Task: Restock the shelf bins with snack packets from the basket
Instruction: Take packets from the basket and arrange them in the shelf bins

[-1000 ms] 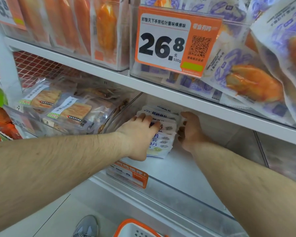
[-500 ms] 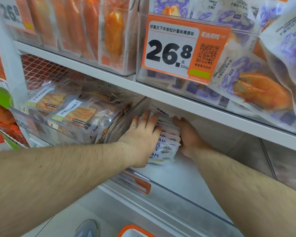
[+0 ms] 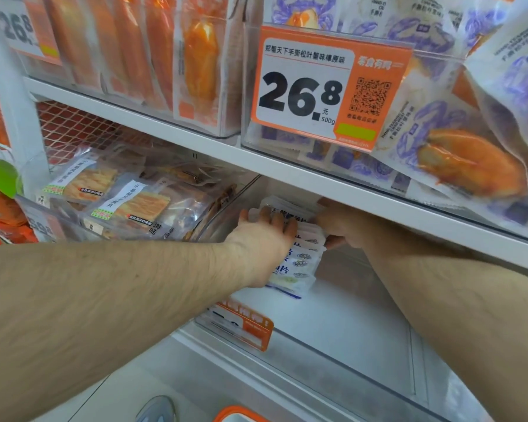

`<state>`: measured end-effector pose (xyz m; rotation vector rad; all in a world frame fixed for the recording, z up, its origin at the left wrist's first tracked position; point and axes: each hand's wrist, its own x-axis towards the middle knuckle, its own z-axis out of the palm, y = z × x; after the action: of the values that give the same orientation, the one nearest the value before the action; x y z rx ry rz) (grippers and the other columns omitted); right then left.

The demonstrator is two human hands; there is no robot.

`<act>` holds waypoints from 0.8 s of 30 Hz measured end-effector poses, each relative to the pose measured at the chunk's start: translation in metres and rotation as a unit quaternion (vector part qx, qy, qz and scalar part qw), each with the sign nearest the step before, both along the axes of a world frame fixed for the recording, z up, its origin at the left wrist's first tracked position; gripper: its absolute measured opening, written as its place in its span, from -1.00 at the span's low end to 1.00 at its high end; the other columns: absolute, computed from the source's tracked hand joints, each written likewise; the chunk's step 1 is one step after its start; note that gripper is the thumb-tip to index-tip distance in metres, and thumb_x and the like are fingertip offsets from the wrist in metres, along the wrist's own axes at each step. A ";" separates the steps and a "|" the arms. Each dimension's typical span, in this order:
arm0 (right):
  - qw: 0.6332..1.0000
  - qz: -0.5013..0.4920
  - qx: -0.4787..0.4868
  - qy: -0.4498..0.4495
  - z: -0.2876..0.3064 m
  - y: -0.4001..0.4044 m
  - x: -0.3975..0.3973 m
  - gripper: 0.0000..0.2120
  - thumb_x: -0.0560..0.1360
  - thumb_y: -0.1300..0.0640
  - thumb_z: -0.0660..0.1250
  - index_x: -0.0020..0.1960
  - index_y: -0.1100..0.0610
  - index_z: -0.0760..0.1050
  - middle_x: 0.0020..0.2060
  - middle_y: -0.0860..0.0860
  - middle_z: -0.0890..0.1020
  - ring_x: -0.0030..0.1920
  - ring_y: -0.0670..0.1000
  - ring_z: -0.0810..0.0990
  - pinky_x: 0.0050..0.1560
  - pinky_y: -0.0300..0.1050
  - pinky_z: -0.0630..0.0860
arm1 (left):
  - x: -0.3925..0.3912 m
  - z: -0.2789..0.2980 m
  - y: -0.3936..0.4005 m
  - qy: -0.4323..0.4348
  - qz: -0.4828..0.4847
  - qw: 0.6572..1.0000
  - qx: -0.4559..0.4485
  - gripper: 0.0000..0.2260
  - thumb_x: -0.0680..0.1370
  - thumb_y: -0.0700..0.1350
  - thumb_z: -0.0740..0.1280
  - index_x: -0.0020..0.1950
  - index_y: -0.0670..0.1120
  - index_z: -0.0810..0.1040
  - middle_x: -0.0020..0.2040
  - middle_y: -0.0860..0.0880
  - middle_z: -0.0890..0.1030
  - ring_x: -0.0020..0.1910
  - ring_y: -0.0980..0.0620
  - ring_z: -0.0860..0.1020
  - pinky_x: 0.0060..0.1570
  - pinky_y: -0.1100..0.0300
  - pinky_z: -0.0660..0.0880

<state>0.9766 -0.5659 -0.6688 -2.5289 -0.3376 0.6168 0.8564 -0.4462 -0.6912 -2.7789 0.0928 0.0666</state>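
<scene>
A stack of white snack packets with blue print lies at the back left of a clear shelf bin on the lower shelf. My left hand rests flat on top of the stack, fingers stretched over it. My right hand holds the stack's right edge, its thumb curled against the packets. The shelf board above hides its fingers. The orange rim of the basket peeks in at the bottom edge.
The white shelf board hangs low over both hands. A neighbouring bin to the left holds dried fish packets. Above are bins of orange and purple packets with a 26.8 price tag. A small orange tag sits on the bin's front.
Both hands have slid the stack of packets deeper into the bin, toward the back left. My right hand now sits further under the shelf board.
</scene>
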 end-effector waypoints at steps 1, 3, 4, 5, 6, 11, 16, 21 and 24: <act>1.000 0.003 0.008 -0.022 -0.002 0.000 0.001 -0.69 0.68 0.25 0.14 0.39 0.28 0.40 0.24 0.26 0.55 0.07 0.14 0.58 0.10 -0.08 0.54 | 0.002 0.001 -0.001 0.004 0.002 1.000 0.003 -0.07 0.44 -0.01 0.48 0.57 -0.19 -0.08 0.46 -0.28 0.19 0.45 -0.30 0.20 0.34 -0.36 0.27; 0.997 0.010 0.013 -0.070 -0.004 0.001 0.005 -0.70 0.68 0.23 0.07 0.26 0.31 0.49 0.10 0.31 0.56 -0.08 0.09 0.49 -0.13 -0.08 0.42 | 0.006 0.004 -0.002 0.010 0.003 1.000 0.016 -0.07 0.45 -0.01 0.48 0.58 -0.20 -0.08 0.47 -0.28 0.20 0.45 -0.29 0.23 0.34 -0.35 0.28; 0.996 0.004 0.021 -0.084 -0.008 0.000 0.009 -0.71 0.68 0.19 0.08 0.17 0.31 0.52 0.00 0.27 0.55 -0.14 0.06 0.43 -0.23 -0.11 0.36 | 0.007 0.006 -0.002 0.011 0.003 1.000 0.024 -0.07 0.46 -0.03 0.47 0.58 -0.20 -0.09 0.48 -0.29 0.19 0.45 -0.29 0.23 0.35 -0.35 0.27; 0.996 -0.005 0.029 -0.086 -0.011 -0.002 0.013 -0.69 0.67 0.15 0.10 0.17 0.32 0.54 -0.05 0.23 0.54 -0.15 0.05 0.42 -0.26 -0.12 0.33 | 0.008 0.006 -0.003 0.011 0.004 0.999 0.031 -0.07 0.46 -0.05 0.47 0.58 -0.20 -0.11 0.48 -0.29 0.19 0.46 -0.28 0.22 0.37 -0.36 0.24; 0.995 -0.013 0.036 -0.088 -0.014 -0.004 0.015 -0.68 0.67 0.12 0.12 0.20 0.31 0.54 -0.02 0.25 0.58 -0.12 0.07 0.47 -0.23 -0.12 0.38 | 0.008 0.006 -0.003 0.009 0.006 0.999 0.035 -0.07 0.46 -0.07 0.47 0.58 -0.20 -0.11 0.48 -0.28 0.19 0.46 -0.28 0.23 0.37 -0.35 0.24; 0.985 -0.002 0.044 -0.164 -0.031 -0.015 0.017 -0.64 0.65 0.01 0.16 0.35 0.12 0.50 0.27 0.20 0.57 0.19 0.18 0.56 0.28 0.09 0.48 | 0.003 0.002 -0.005 -0.001 0.015 1.000 0.015 -0.11 0.42 -0.14 0.46 0.56 -0.20 -0.05 0.38 -0.25 0.25 0.32 -0.24 0.33 0.15 -0.17 0.49; 0.975 -0.003 0.090 -0.204 -0.033 -0.022 0.003 -0.65 0.64 0.07 0.21 0.38 0.13 0.47 0.27 0.15 0.57 0.23 0.16 0.54 0.25 -0.03 0.47 | 0.003 0.000 -0.008 -0.010 0.036 0.999 -0.013 -0.12 0.38 -0.10 0.50 0.53 -0.19 0.02 0.33 -0.23 0.29 0.26 -0.22 0.39 -0.02 -0.10 0.58; 0.892 -0.283 0.341 -0.088 -0.036 -0.024 -0.014 -0.85 0.62 -0.01 0.23 0.13 0.02 0.44 -0.14 -0.01 0.52 -0.06 0.08 0.50 -0.07 -0.13 0.36 | 0.009 -0.003 -0.009 -0.016 0.045 0.999 0.001 -0.07 0.42 -0.03 0.47 0.57 -0.18 -0.07 0.39 -0.26 0.25 0.31 -0.26 0.35 0.05 -0.13 0.53; 0.793 -0.369 0.472 0.107 -0.042 -0.017 -0.030 -0.60 0.62 -0.14 0.17 0.38 0.02 0.43 0.15 0.02 0.57 0.11 0.06 0.56 0.09 -0.19 0.39 | 0.014 -0.006 -0.004 -0.004 0.033 0.999 -0.010 -0.03 0.45 0.10 0.44 0.58 -0.18 -0.14 0.54 -0.27 0.08 0.52 -0.31 0.09 0.42 -0.29 0.19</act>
<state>0.9468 -0.5833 -0.7112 -1.4040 0.3627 0.2772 0.8706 -0.4507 -0.6975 -2.8014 -0.0002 0.0706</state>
